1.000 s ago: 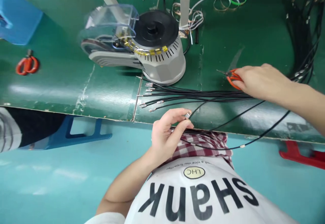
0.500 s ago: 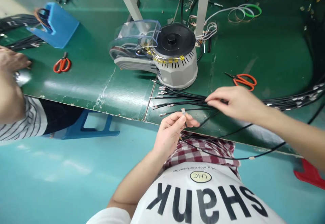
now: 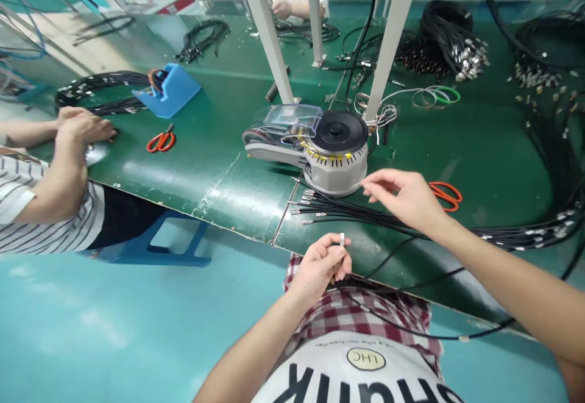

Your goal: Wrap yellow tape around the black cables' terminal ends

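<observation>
Near the bench's front edge, my left hand [image 3: 322, 266] pinches a black cable close to its end. The cable's small silvery connector [image 3: 342, 239] sticks up past the fingertips. My right hand [image 3: 406, 199] hovers over a bundle of black cables [image 3: 361, 212], its fingers loosely curled and apart with nothing visible in them. Its fingertips are beside the lower right side of a grey tape dispenser [image 3: 336, 174]; I cannot tell whether they touch it. Short yellow tape pieces [image 3: 338, 160] line the dispenser's rim under a black disc. The bundle's metal ends lie in front of the dispenser.
Orange-handled scissors [image 3: 445, 196] lie right of my right hand; another orange pair [image 3: 161, 141] lies left. A blue tape holder [image 3: 168, 93] stands near a co-worker's hands [image 3: 85, 125]. White posts [image 3: 397, 37] rise behind the dispenser. Cable coils [image 3: 450, 37] fill the back right.
The view has tilted up, showing more of the far bench. My right hand has left the cable bundle and moved toward the tape dispenser. My left hand keeps its hold on the cable.
</observation>
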{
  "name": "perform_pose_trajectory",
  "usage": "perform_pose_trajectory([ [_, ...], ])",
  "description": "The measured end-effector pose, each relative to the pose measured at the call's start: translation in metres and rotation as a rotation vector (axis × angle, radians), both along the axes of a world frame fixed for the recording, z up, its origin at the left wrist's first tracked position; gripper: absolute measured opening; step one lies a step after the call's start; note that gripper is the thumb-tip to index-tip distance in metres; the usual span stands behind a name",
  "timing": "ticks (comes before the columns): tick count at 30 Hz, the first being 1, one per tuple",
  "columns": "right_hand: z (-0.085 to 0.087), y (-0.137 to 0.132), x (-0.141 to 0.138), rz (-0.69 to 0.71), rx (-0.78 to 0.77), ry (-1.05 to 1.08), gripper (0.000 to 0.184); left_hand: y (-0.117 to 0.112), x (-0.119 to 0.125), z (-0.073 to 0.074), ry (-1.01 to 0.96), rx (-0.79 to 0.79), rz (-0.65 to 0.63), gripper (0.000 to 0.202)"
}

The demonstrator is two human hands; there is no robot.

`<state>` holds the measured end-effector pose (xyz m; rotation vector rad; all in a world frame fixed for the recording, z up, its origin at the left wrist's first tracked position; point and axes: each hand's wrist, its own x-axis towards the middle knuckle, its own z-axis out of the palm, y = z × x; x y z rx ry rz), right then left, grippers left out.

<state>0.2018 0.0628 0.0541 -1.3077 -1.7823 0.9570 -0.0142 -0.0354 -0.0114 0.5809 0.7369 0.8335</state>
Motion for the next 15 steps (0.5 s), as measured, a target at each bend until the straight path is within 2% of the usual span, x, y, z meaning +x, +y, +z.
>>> perform_pose_trajectory([
  [4, 0.018, 0.024, -0.017, -0.127, -0.288, 0.395, 0.037, 0.003, 0.001, -0.007, 0.002, 0.004, 0.010, 0.031],
  [7, 0.023, 0.035, -0.031, -0.164, -0.533, 0.513, 0.053, 0.003, 0.000, -0.008, 0.006, 0.000, 0.000, 0.033],
  [9, 0.025, 0.041, -0.037, -0.175, -0.616, 0.534, 0.059, 0.002, -0.001, -0.007, 0.002, -0.004, 0.004, 0.034],
  [12, 0.028, 0.046, -0.043, -0.172, -0.673, 0.552, 0.056, 0.003, -0.002, -0.005, -0.001, -0.010, 0.007, 0.035],
  [15, 0.029, 0.046, -0.043, -0.188, -0.686, 0.592, 0.035, 0.003, -0.002, -0.005, -0.007, -0.009, 0.006, 0.035],
])
